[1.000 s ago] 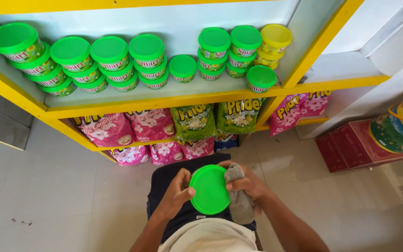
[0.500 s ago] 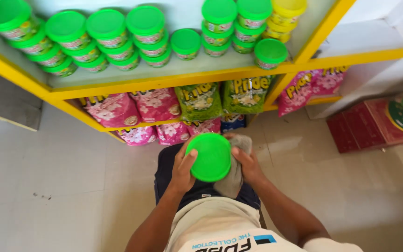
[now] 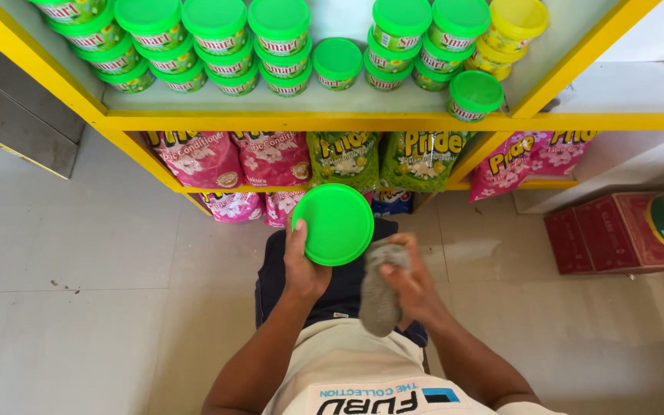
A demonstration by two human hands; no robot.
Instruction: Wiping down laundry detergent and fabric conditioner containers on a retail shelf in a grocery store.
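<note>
My left hand (image 3: 303, 265) grips a round tub with a bright green lid (image 3: 333, 224) from its left side, holding it in front of my body with the lid facing up. My right hand (image 3: 411, 281) is closed on a grey cloth (image 3: 379, 296) that hangs down just right of and below the tub. The cloth is apart from the lid, near its lower right edge.
A yellow shelf (image 3: 309, 121) ahead carries rows of stacked green-lidded tubs (image 3: 278, 34) and a few yellow-lidded tubs (image 3: 510, 31). Pink pouches (image 3: 228, 157) and green pouches (image 3: 378, 157) fill the lower level. A red carton (image 3: 605, 238) sits on the tiled floor at right.
The tub has risen slightly and shifted toward my left hand. My right hand with the cloth has come off the tub's side and dropped lower right.
</note>
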